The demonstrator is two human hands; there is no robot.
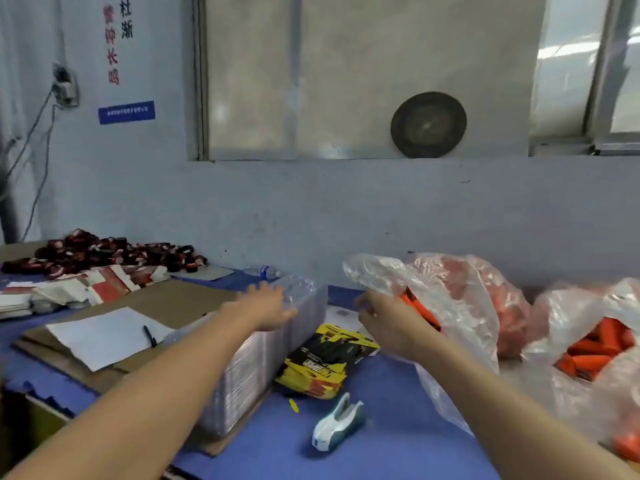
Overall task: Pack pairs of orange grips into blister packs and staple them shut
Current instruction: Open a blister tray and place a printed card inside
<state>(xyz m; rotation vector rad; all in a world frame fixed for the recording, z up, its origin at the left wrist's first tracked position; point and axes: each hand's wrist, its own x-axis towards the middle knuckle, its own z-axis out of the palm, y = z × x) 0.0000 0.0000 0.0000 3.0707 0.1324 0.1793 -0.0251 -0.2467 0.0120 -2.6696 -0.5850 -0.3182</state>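
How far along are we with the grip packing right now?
Done: no stapled pack shows. In hand: left hand reaches over the clear blister stack; right hand is at the mouth of the bag of orange grips. Left: filling, adding yellow cards, stapling; the stapler lies untouched.

Motion blur is smearing the right hand [384, 320] at the mouth of the bag [460, 299], so its fingers are not showing whether they are pinching any of the grips [420, 311]. The bag's cloudy film is hiding most of the grips inside. At 3 o'clock the frame edge is cutting off a second bag [571, 306]. The left hand [268, 306] is covering the top of the blister stack [242, 375], whose layers are blurring together. Print on the cards [329, 355] and on the blue sign [126, 112] at 10 o'clock is showing too small to read.
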